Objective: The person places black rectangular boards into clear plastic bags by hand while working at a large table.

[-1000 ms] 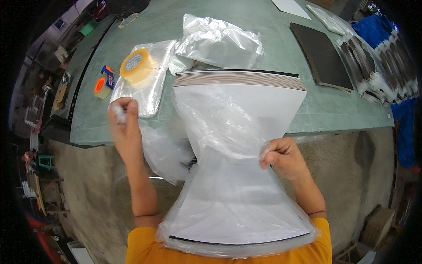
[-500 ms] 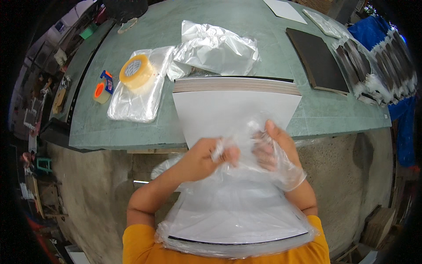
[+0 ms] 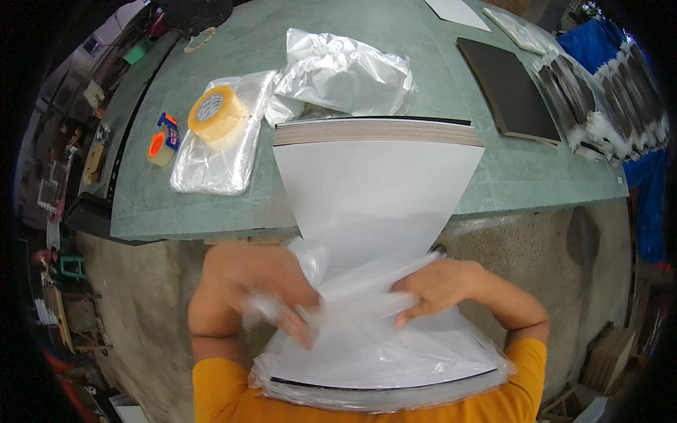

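Note:
A thick stack of white sheets or boards [image 3: 381, 187] leans from the table's front edge toward my body. Layered edges and a dark strip show at its far end. Clear plastic, apparently a bag [image 3: 381, 352], wraps the near part, which rests against my front. Over the stack's right side, my right hand [image 3: 441, 285] pinches a gathered fold of this plastic between thumb and fingers. My left hand [image 3: 271, 289] is at the left side, blurred, its fingers curled downward with crumpled plastic among them. The far part of the stack is uncovered.
On the green table [image 3: 233, 215] lie a wide tape roll [image 3: 213, 113] on folded plastic bags [image 3: 218, 166], a small tape dispenser [image 3: 163, 141], and crumpled clear plastic [image 3: 345, 74]. A dark flat panel [image 3: 508, 92] and plastic-wrapped dark bundles [image 3: 620, 99] sit at right.
Both hands have moved nearer my body and spread apart, the left to the left. The plastic that was bunched up between them is now lower and spread across the stack.

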`<act>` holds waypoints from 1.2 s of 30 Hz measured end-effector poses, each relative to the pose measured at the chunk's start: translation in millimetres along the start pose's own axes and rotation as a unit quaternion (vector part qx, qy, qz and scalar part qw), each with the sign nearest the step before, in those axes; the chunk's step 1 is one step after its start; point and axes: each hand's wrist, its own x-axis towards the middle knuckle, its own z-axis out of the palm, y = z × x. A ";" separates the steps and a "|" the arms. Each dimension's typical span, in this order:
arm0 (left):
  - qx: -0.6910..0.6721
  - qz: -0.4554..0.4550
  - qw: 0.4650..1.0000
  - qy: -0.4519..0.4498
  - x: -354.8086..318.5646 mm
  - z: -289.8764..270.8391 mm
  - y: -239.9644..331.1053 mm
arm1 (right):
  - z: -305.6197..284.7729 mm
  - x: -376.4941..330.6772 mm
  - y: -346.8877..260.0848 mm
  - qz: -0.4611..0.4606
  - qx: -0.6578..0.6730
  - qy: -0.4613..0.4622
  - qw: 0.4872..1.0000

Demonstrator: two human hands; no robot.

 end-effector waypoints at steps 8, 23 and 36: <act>0.562 -0.388 0.706 -0.186 -12.2 23.9 -56.4 | -2.8 -36.7 28.9 0.105 -0.075 0.240 0.962; 0.658 -0.170 0.620 0.392 26.7 -27.9 21.7 | -37.8 -38.0 46.2 0.171 -0.216 0.674 0.685; -0.431 -0.258 0.816 0.286 -102.8 -25.8 -136.7 | 103.1 -5.3 154.9 0.141 0.672 0.328 0.649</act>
